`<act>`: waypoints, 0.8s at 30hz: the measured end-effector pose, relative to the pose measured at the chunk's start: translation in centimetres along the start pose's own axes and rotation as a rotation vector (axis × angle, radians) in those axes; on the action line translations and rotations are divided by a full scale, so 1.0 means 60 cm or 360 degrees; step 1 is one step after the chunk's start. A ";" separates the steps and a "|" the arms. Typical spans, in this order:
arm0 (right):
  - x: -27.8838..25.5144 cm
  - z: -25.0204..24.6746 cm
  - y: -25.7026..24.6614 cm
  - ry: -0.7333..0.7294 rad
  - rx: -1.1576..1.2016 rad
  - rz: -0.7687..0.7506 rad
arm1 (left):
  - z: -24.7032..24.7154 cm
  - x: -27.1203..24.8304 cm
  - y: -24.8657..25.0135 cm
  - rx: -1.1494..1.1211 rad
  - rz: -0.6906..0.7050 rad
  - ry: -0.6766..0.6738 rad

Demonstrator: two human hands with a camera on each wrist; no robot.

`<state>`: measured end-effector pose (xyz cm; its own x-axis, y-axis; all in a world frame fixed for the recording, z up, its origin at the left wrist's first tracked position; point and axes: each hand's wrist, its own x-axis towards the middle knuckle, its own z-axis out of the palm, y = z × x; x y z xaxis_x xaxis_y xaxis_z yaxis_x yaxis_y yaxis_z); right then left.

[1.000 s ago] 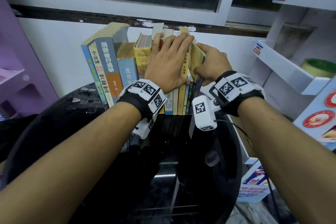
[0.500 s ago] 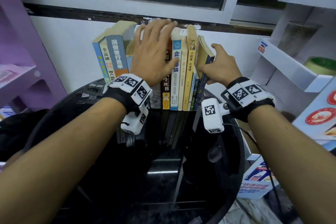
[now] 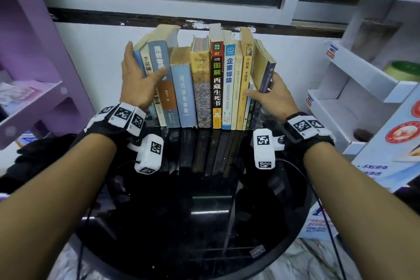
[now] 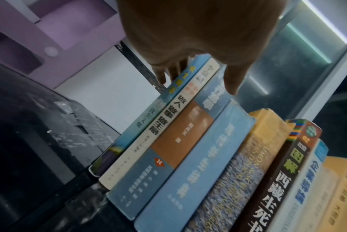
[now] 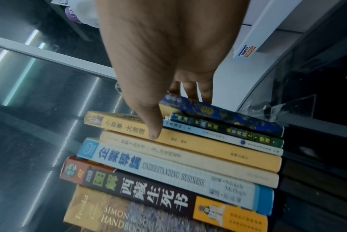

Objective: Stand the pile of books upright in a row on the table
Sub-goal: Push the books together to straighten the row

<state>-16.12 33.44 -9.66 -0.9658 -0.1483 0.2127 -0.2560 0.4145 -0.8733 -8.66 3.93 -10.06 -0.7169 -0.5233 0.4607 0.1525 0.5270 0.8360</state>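
Several books (image 3: 216, 79) stand spine-out in a row at the back of the round black glass table (image 3: 204, 223), against the white wall. My left hand (image 3: 141, 84) is at the row's left end: its fingers (image 4: 160, 75) lie straight along the outer cover of the leftmost blue book (image 4: 148, 113), and the thumb crosses the neighbouring spines. My right hand (image 3: 270, 95) is at the right end. Its fingers (image 5: 190, 89) press the outer cover of the dark blue book (image 5: 224, 114), which leans outward at the top. Its thumb rests on the yellow spine (image 5: 208, 144).
A purple shelf unit (image 3: 34, 75) stands to the left and white display shelves (image 3: 363, 70) to the right, with printed boxes (image 3: 386, 154) below them. Something black and soft (image 3: 34, 159) lies at the table's left edge. A window frame (image 3: 159, 4) runs above the books.
My left hand has left the tops of the middle books and gone to the left end of the row. The left books stand closer to the others. My right hand stayed at the right end.
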 end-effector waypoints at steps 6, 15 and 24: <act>-0.009 0.026 -0.006 0.0230 0.0034 -0.0079 | -0.011 -0.003 -0.006 -0.0017 -0.0095 -0.0130; -0.002 0.028 -0.003 0.0305 -0.0057 -0.0151 | -0.007 -0.010 0.001 0.0348 0.0044 -0.0091; 0.006 -0.013 0.000 0.0180 -0.0267 -0.0196 | 0.012 -0.011 0.018 0.0514 0.0093 -0.0141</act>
<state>-16.49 34.09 -9.27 -0.9228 -0.1093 0.3695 -0.3666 0.5444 -0.7545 -8.52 5.33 -9.68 -0.7717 -0.4334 0.4655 -0.0182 0.7466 0.6650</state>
